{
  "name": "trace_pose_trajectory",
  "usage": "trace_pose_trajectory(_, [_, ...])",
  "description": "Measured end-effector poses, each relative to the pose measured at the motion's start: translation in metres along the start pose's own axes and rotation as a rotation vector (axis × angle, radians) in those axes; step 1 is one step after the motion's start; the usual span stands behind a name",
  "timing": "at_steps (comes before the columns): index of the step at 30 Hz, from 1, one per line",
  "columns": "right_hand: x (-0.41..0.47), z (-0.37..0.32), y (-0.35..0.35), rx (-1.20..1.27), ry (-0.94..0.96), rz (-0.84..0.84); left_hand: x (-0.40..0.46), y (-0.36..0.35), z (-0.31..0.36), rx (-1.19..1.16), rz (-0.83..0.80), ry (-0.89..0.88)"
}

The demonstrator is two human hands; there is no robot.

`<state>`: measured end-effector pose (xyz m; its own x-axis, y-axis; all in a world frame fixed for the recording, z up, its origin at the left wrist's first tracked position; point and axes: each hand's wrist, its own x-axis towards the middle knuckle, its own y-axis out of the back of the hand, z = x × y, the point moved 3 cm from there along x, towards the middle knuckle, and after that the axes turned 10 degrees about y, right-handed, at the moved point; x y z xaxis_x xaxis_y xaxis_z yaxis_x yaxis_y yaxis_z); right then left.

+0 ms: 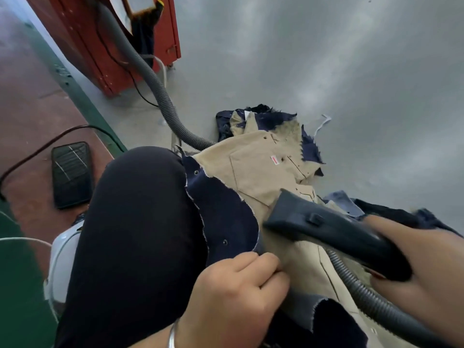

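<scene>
At the bottom edge the left hand (pixel 233 292) is seen, with a metal bangle (pixel 172 335) on its wrist. Its grip is clamped on the garment piece (pixel 253 172): the edge where the navy cloth meets the beige cloth is pinched between thumb and curled fingers. The garment piece is spread over the person's lap, beside the knee in black trousers (pixel 140 222), and its far end hangs down to the grey floor (pixel 326 59). The dark suction nozzle (pixel 326 229) is held in the right hand (pixel 431 277), whose grip is closed around its handle; the mouth of the nozzle is laid on the beige cloth, just beside the left hand. A grey ribbed hose (pixel 351 280) is attached under the handle.

More beige and navy cut pieces (pixel 261 121) are piled on the floor beyond the lap. A hose of the same kind is led across the floor to a red cabinet (pixel 100 46). A black foot pedal (pixel 71 174) is placed on the red strip of floor at the left.
</scene>
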<state>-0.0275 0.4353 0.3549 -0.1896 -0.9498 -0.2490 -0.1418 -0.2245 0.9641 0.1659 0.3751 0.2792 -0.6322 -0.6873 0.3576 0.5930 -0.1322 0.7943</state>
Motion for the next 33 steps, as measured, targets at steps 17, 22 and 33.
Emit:
trace_pose_trajectory(17, [0.036,0.031,0.014,0.348,-0.091,0.238,0.034,0.012,-0.029,0.109,0.100,0.205])
trace_pose_trajectory(22, [0.003,0.043,0.000,0.323,-0.086,0.114,0.051,0.027,-0.032,0.188,0.140,0.233])
trace_pose_trajectory(33, [0.017,0.006,-0.012,0.215,-0.045,0.043,0.003,0.000,0.012,0.063,-0.242,0.020])
